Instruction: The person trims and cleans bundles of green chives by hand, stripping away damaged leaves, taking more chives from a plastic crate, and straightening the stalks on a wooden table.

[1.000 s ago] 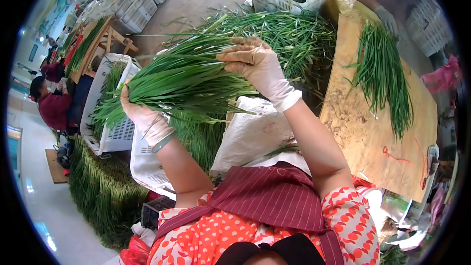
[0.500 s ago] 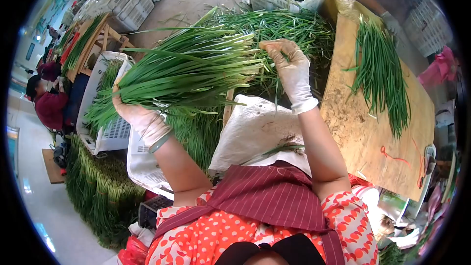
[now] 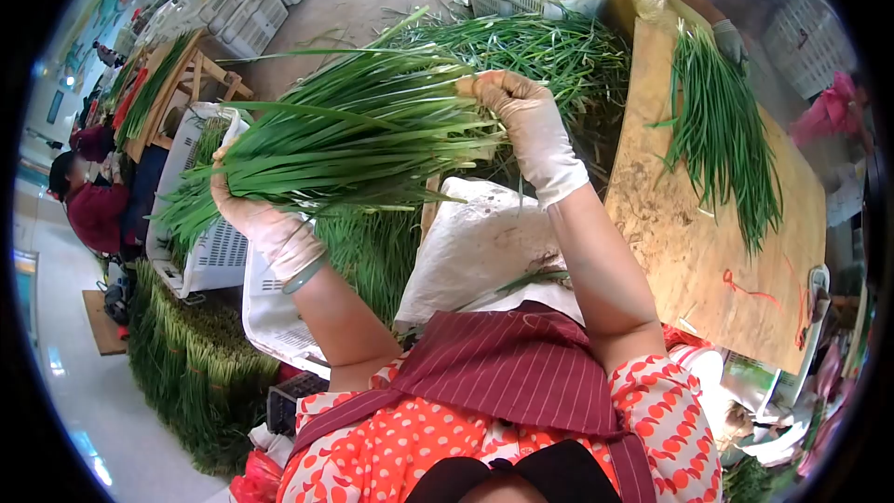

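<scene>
The step in hand appears to be handling the pale stem ends of a loose bundle of long, flat green leaves (image 3: 345, 144), raised above the white crates (image 3: 219, 256). The next move calls for steady support at the leafy end and a light touch at the stems. The white-gloved left hand (image 3: 265, 228) holds the leaf end; the stained white-gloved right hand (image 3: 540, 135) bends narrowly at the stems, its exact grip unclear.
</scene>
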`<move>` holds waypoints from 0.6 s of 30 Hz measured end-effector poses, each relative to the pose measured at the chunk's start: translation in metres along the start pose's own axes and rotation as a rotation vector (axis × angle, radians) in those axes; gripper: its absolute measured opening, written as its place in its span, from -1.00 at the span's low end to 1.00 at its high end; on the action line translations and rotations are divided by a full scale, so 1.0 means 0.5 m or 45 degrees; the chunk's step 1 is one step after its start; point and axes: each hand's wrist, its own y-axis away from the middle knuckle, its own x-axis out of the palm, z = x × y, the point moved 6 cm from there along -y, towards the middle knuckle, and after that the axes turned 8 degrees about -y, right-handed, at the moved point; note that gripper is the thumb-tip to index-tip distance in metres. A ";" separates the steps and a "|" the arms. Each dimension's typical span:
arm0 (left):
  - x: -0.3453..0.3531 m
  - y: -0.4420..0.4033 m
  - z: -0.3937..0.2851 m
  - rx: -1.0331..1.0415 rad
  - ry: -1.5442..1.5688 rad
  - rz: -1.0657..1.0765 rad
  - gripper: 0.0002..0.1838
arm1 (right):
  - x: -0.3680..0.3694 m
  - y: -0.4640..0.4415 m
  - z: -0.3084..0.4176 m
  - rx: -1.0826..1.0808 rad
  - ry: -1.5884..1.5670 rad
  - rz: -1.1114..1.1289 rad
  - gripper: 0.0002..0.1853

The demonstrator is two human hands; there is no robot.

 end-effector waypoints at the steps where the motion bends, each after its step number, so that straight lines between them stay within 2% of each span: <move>1: -0.001 0.001 0.001 -0.002 0.001 0.001 -0.80 | -0.010 0.000 0.014 -0.101 0.064 -0.080 -0.82; 2: -0.002 0.003 0.004 -0.023 -0.058 0.016 -0.79 | -0.024 -0.002 0.016 -0.114 -0.039 -0.112 -0.82; 5: -0.022 -0.004 0.009 -0.058 -0.068 0.006 -0.76 | -0.088 0.001 0.044 -0.208 0.016 -0.260 -0.82; 7: -0.031 -0.002 0.005 -0.066 -0.023 -0.021 -0.75 | -0.171 -0.005 0.040 -0.282 -0.027 -0.557 -0.81; 8: -0.019 0.007 0.001 -0.094 -0.039 0.087 -0.78 | -0.231 -0.017 0.029 -0.298 0.023 -0.632 -0.79; 9: -0.008 0.015 -0.002 -0.122 -0.054 0.197 -0.80 | -0.272 -0.026 0.018 -0.220 0.155 -0.576 -0.72; 11: -0.003 0.017 -0.005 -0.119 -0.059 0.216 -0.79 | -0.257 -0.022 0.001 -0.102 0.402 -0.481 -0.65; 13: -0.002 0.015 0.000 -0.122 -0.063 0.230 -0.79 | -0.181 -0.003 0.015 -0.107 0.735 -0.104 -0.58; 14: -0.011 0.009 0.001 -0.076 -0.070 0.149 -0.77 | -0.114 0.010 0.025 0.064 0.413 0.166 -0.57; 15: -0.020 0.006 -0.001 -0.030 -0.078 0.069 -0.74 | -0.082 0.018 0.013 0.274 0.283 0.213 -0.53; 17: -0.022 0.008 -0.001 -0.011 -0.112 0.029 -0.74 | -0.056 0.010 -0.019 0.284 -0.019 0.213 -0.47; 18: -0.025 0.007 -0.002 0.012 -0.140 -0.013 -0.75 | -0.056 0.003 -0.042 0.281 -0.023 0.211 -0.47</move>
